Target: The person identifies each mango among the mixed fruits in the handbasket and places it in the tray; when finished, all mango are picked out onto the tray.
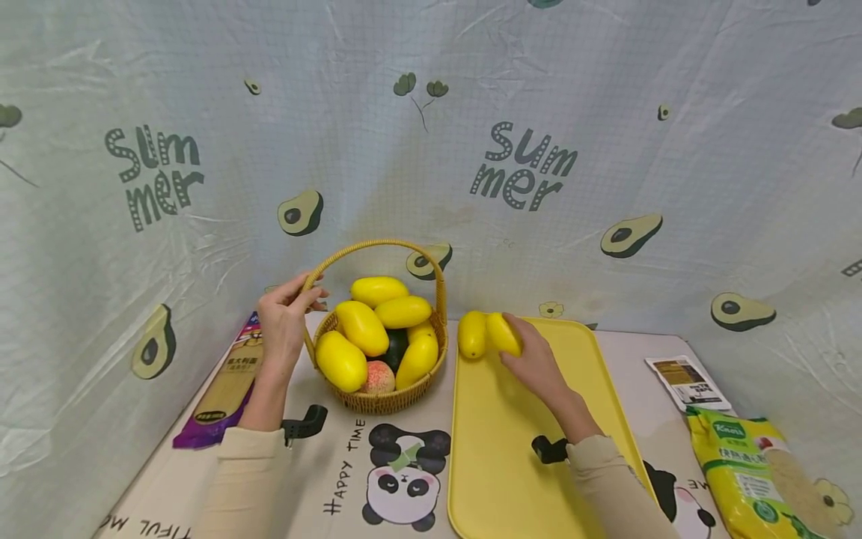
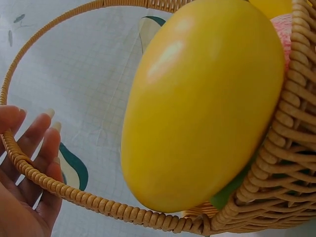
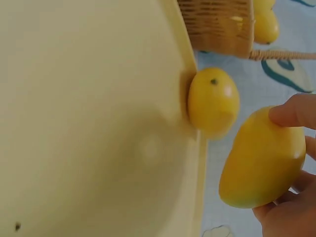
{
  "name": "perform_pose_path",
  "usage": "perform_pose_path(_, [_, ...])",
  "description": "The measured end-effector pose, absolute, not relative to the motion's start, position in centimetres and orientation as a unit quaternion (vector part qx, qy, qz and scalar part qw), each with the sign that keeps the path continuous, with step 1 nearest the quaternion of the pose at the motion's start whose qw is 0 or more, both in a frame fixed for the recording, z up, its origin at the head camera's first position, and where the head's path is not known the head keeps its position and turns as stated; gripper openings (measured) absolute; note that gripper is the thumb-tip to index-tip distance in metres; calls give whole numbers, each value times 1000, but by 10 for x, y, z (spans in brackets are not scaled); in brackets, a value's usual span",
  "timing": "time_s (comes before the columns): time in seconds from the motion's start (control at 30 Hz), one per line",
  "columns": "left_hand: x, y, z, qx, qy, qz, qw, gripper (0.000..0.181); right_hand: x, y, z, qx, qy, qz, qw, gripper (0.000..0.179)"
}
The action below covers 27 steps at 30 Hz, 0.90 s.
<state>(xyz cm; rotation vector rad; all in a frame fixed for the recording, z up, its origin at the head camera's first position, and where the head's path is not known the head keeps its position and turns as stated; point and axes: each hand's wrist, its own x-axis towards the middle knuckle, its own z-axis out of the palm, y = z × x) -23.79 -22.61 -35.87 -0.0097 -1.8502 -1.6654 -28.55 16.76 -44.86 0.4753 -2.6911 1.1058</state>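
My left hand (image 1: 283,311) holds the left side of the handle of a wicker basket (image 1: 387,404). In the left wrist view, its fingers (image 2: 48,143) reach behind the handle (image 2: 94,201). Several yellow mangoes, a pink peach (image 1: 379,376) and a dark green fruit (image 1: 396,348) fill the basket. Over the far end of a yellow tray (image 1: 512,442), my right hand (image 1: 535,359) grips a mango (image 3: 264,158), thumb on one side and fingers on the other. Another mango (image 1: 473,335) rests at the tray's far left corner, right beside the held one.
A purple-ended pack of pasta (image 1: 225,378) lies left of the basket. On the right are a small white-and-brown packet (image 1: 688,382) and a yellow-green Knorr bag (image 1: 747,471). A printed sheet (image 1: 377,112) hangs behind the table and along its sides.
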Motion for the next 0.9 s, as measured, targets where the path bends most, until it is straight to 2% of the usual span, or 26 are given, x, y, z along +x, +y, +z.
perform_pose_path(0.27, [-239,-227,-360,-3,-711,-625,323,25,-289,190,-461,113,-922,358,93,69])
perform_pose_path(0.5, [-239,-229,-360,-9,-714,-626,313,26,-289,194,-471,89,-942,320,57,64])
perform_pose_path(0.7, [-236,-231,-359,-18,-726,-622,293,31,-291,187,-470,114,-951,274,91,56])
perform_pose_path(0.9, [-230,-237,-358,-14,-764,-590,260,37,-295,183,-474,120,-952,261,109,56])
